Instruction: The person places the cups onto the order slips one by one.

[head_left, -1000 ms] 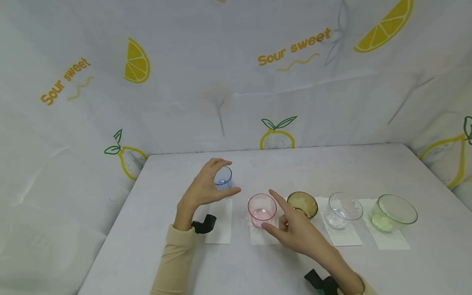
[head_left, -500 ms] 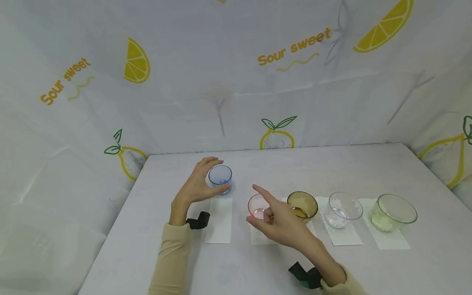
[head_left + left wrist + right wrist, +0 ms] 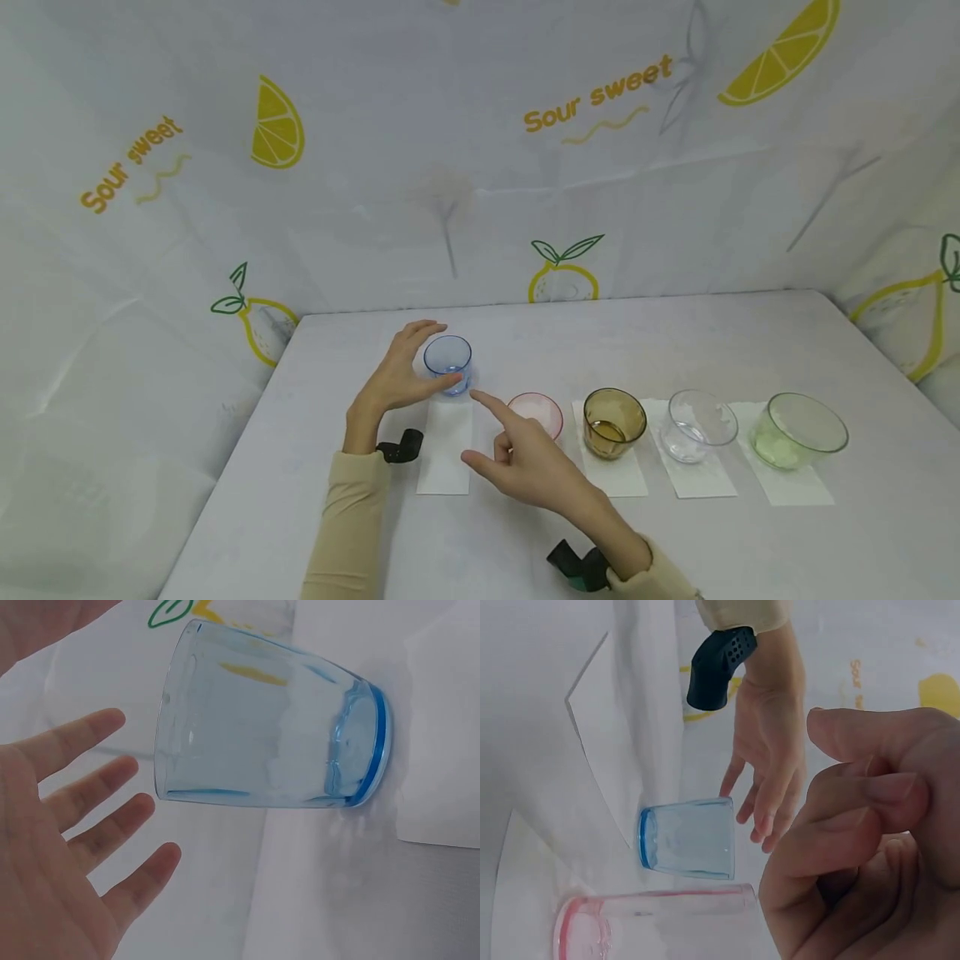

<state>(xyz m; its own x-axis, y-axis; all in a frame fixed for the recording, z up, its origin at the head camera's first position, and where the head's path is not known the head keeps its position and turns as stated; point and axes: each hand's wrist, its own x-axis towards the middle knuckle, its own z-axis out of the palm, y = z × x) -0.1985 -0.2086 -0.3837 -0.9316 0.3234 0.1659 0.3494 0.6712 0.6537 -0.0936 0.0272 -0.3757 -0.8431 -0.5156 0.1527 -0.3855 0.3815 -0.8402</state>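
A blue glass stands upright at the far end of a white paper strip. My left hand curves beside it with spread fingers. In the left wrist view those fingers stay just apart from the blue glass. My right hand hovers in front of a pink glass, covering its lower part. Its index finger and thumb are spread toward the blue glass and the other fingers are bent, with nothing held. In the right wrist view the pink glass stands nearer than the blue one.
Right of the pink glass stand an amber glass, a clear glass and a wider green glass, each at a white paper strip. A white backdrop printed with lemons rises behind the table.
My left hand has drawn slightly left, uncovering more of the blue glass. My right hand has moved left past the pink glass, uncovering the amber one. The glasses stay in place.
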